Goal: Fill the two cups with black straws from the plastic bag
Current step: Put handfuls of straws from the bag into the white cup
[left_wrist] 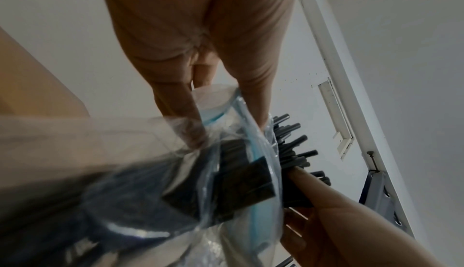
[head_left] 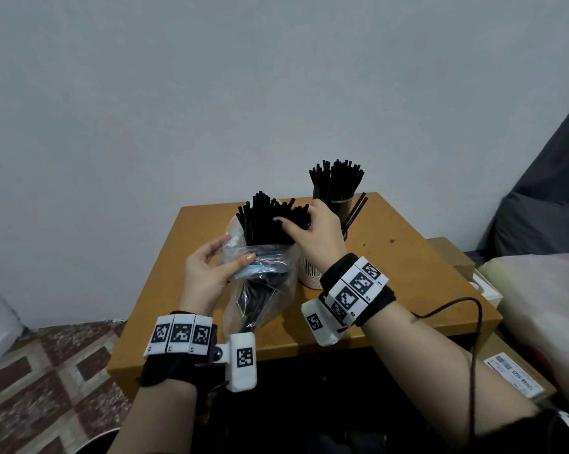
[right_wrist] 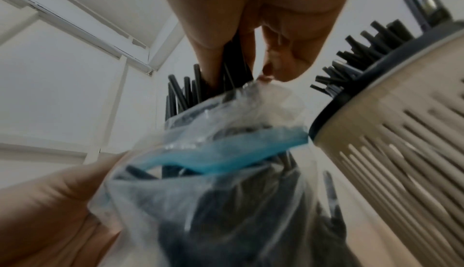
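I am observing the left hand (head_left: pixel 208 273) gripping the plastic bag (head_left: pixel 260 290) just below its mouth, thumb on one face and fingers on the other. In my judgement this is bracing the bag upright so the black straws (head_left: pixel 270 221) are standing proud of the opening and staying reachable. The bag is sitting over the middle of the wooden table (head_left: pixel 407 273), its blue seal strip (right_wrist: pixel 226 160) folded down out of the way.

The right hand (head_left: pixel 316 231) is reaching in from 3 o'clock, fingers curling round a bunch of straws at the bag's mouth. The right wrist view is confirming straws passing between thumb and fingers.

The white ribbed cup (head_left: pixel 311 273) is standing just beside the bag at 3 o'clock, partly hidden behind the right wrist; straw ends are showing above its dark rim in the right wrist view. The second cup (head_left: pixel 342 204) is standing at 1 o'clock, packed with straws, with two loose straws (head_left: pixel 358 208) leaning against it.

I am judging the filling well advanced. Keeping both cups close is shortening each transfer.
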### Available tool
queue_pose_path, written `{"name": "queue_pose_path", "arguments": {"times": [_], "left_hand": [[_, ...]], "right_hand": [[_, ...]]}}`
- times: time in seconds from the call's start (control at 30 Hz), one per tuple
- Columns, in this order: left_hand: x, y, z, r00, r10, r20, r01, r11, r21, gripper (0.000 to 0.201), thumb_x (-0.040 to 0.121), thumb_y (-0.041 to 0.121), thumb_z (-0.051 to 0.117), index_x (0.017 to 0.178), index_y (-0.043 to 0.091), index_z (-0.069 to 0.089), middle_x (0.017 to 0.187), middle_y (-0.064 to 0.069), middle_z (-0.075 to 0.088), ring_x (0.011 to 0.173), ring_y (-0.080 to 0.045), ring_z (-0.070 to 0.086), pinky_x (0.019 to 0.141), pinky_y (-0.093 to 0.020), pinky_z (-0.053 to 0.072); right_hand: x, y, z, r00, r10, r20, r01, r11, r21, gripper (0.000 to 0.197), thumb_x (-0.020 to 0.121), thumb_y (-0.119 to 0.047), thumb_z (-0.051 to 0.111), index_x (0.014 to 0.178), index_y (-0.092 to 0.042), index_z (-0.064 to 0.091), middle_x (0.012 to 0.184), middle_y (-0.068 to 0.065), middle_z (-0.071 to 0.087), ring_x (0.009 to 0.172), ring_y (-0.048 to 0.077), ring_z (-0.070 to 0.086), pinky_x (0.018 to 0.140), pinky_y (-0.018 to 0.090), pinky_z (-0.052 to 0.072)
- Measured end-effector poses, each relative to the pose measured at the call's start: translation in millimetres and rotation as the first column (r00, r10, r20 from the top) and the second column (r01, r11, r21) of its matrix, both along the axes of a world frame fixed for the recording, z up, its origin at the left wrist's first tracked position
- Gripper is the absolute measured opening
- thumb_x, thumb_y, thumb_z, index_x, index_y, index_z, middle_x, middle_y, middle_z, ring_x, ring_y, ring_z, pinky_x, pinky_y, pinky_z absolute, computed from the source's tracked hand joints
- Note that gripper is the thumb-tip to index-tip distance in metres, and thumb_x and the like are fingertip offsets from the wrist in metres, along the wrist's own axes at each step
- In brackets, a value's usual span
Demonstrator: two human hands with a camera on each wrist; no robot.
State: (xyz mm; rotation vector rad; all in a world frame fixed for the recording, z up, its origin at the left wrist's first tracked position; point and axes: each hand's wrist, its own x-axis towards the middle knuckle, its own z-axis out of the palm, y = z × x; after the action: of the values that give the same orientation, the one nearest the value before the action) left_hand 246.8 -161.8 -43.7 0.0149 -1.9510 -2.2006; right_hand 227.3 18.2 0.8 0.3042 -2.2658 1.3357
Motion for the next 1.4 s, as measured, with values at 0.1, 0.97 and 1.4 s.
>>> {"name": "queue_pose_path", "arguments": {"times": [0.1, 0.97, 1.4], "left_hand": [[-1.6, 0.6, -0.2, 1.000, 0.008, 0.003, -0.008, 1.000, 0.008, 0.075, 0.053, 0.018, 0.082, 0.124, 0.012, 0.059, 0.123, -0.003, 0.057, 0.107, -0.024, 0.063, 0.089, -0.043, 0.056], [-6.6, 2.6, 2.7, 0.999, 0.032, 0.001, -0.032, 0.999, 0.007, 0.074, 0.053, 0.017, 0.083, 0.123, 0.009, 0.059, 0.121, -0.007, 0.060, 0.101, -0.023, 0.066, 0.084, -0.036, 0.058], [-13.6, 2.3, 3.8, 0.999, 0.040, 0.019, -0.041, 0.999, 0.025, 0.077, 0.047, 0.022, 0.086, 0.120, 0.011, 0.061, 0.125, -0.012, 0.060, 0.108, -0.029, 0.064, 0.091, -0.046, 0.055]], "right_hand": [[1.8, 3.6, 7.3, 1.000, 0.026, 0.012, -0.024, 0.995, -0.095, 0.016, 0.082, -0.031, 0.071, 0.074, -0.026, 0.058, 0.086, 0.002, 0.066, 0.072, 0.015, 0.064, 0.065, 0.028, 0.053], [5.4, 28.3, 49.9, 0.994, 0.032, -0.109, -0.030, 0.999, 0.017, 0.016, 0.089, -0.022, 0.063, 0.095, -0.007, 0.065, 0.076, 0.013, 0.067, 0.042, 0.009, 0.058, 0.040, 0.016, 0.042], [-3.3, 41.8, 79.5, 0.997, 0.074, -0.031, -0.073, 0.997, 0.023, 0.023, 0.088, -0.023, 0.063, 0.086, 0.000, 0.062, 0.066, 0.007, 0.062, 0.040, 0.014, 0.055, 0.042, 0.024, 0.045]]}}
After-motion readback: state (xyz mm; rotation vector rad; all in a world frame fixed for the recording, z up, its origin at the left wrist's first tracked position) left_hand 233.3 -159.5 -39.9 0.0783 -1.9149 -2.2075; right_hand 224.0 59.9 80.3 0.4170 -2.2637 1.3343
